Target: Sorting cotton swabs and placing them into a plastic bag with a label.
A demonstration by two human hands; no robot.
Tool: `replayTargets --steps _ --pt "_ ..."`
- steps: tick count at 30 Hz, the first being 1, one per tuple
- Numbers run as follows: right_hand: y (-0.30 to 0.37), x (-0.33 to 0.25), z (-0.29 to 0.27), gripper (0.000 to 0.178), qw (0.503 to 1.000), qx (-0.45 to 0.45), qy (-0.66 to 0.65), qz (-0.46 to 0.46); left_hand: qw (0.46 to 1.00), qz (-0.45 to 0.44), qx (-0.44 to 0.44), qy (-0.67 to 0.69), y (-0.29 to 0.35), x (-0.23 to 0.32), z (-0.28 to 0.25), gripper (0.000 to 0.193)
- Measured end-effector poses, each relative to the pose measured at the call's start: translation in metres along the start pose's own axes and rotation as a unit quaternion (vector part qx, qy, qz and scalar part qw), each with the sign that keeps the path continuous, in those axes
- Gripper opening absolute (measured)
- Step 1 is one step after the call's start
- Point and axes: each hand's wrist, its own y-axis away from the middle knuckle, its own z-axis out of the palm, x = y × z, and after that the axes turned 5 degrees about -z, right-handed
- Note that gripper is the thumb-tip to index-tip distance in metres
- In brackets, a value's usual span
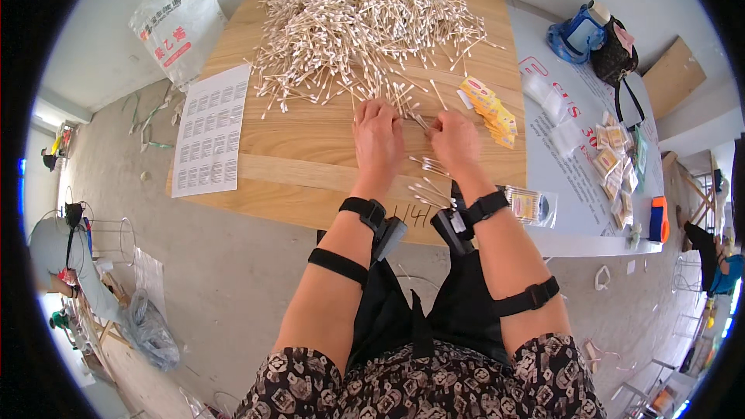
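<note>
A large heap of cotton swabs [365, 15] covers the far part of the wooden table [303, 140]. My left hand [379, 140] rests palm down at the heap's near edge, fingers bent slightly apart, fingertips beside some loose swabs. To its right, the thumb and fingers of my right hand [456, 140] are pinched on a few cotton swabs [420, 121], partly hidden by the fingers. More swabs [431, 192] lie in small groups near the table's front edge, below my right hand. Yellow printed cards [490, 111] are fanned out right of my right hand.
A printed label sheet [211, 132] lies at the table's left. A clear pack of swabs [529, 206] sits by my right wrist. On the grey-covered surface at right are small packs [611, 167], clear bags [569, 138], an orange-and-blue object [659, 219] and bags [613, 46]. A plastic bag [180, 27] hangs left.
</note>
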Motion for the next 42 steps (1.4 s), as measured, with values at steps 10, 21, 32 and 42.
replayTargets --steps 10,21,32,42 --pt "0.033 0.038 -0.022 0.008 0.986 -0.079 -0.103 -0.1 0.996 0.028 0.082 -0.01 0.009 -0.005 -0.002 0.04" --pt "0.093 0.058 -0.02 0.014 0.907 0.167 -0.386 0.015 0.912 0.101 -0.315 -0.243 0.074 0.072 -0.02 0.077" --pt "0.139 0.051 -0.012 0.029 0.832 0.232 -0.501 0.058 0.921 0.117 -0.308 -0.208 0.091 0.073 -0.024 0.068" --pt "0.097 0.025 0.008 0.054 0.774 0.208 -0.591 0.086 0.957 -0.185 -0.088 0.207 0.087 0.074 -0.012 0.056"
